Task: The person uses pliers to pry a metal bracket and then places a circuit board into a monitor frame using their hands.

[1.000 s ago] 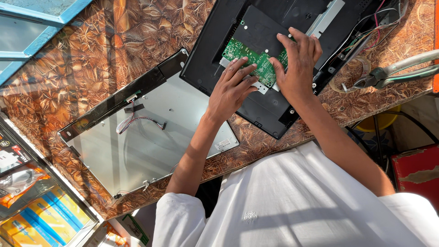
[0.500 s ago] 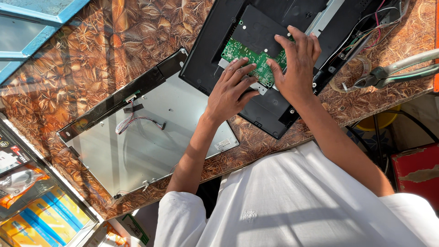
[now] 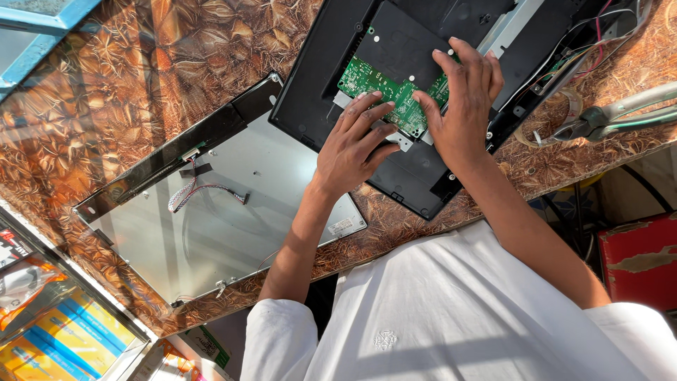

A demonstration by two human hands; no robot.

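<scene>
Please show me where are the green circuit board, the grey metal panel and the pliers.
green circuit board (image 3: pixel 397 99), head view, bare middle between the hands.
grey metal panel (image 3: pixel 233 233), head view, flat middle.
pliers (image 3: pixel 592 123), head view, joint by the handles.

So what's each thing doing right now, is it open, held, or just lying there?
Left hand: open, fingertips on the circuit board.
Right hand: open, pressing flat on the black cover.
Green circuit board: exposed, partly under the hands.
Black cover: lying on the table.
Metal screen panel: lying flat, untouched.
Ribbon cable: loose.
Pliers: lying, untouched.
</scene>
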